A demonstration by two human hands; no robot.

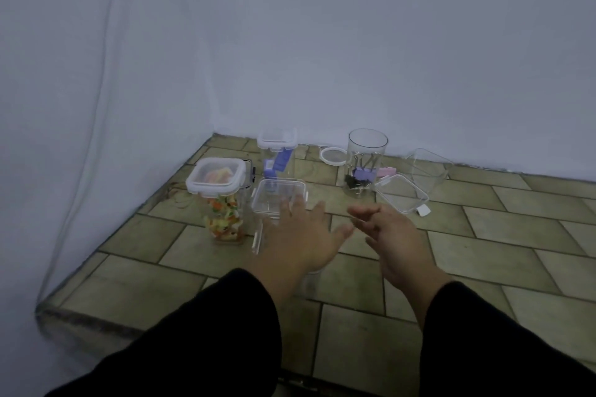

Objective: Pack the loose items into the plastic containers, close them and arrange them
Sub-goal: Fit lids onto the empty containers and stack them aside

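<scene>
Left hand [303,232] was out flat, fingers [317,208] straight and spread, holding nothing. It sat in front of the clear container [274,203] with the fingertips overlapping the lid edge. There was motion blur, so I couldn't tell if they touched. That container stood upright with its lid on and looked empty.

Right hand [393,235] was just beside the left, palm turned inward. Its fingers [364,213] were loosely bent and slightly apart, holding nothing, clear of every item.

The rest of the layout:
- The container of colourful pieces [225,219] stood upright just left of the clear one, lid on.
- The back container [277,142] stood behind those two, lid on, with purple pieces inside.
- The round jar [367,151] stood upright to the right with no lid, binder clips [359,179] at the bottom.
- The round lid [332,155] lay flat on the surface [483,235] just left of the jar.
- The square lid [401,193] lay on the surface just right of the jar, toward the front.
- The square tub [427,167] was tipped over behind that lid, with nothing visible inside.
- A pink item [385,172] lay between jar and tub, too small to identify.

The surface had a tile pattern, and a white cloth [322,42] hung behind and to the left. Black sleeves [225,332] covered both arms.
</scene>
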